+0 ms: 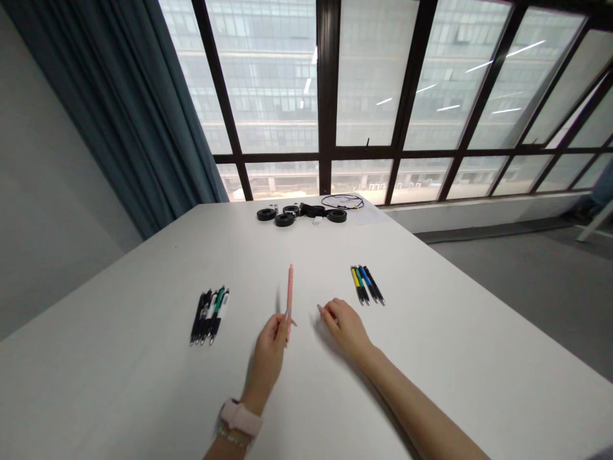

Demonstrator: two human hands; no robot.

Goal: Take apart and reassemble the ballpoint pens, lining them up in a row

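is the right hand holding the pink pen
No, the pink pen is pinched upright in the left hand, while the right hand rests with its fingertips on the white table, holding nothing.

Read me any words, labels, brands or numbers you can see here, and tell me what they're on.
No readable text anywhere.
Pink pen in the left hand: no print shows.
Pens at left and pens at right: any print is too small.
Black items at the far table edge: too blurred.

Bright window backlight — edges warped
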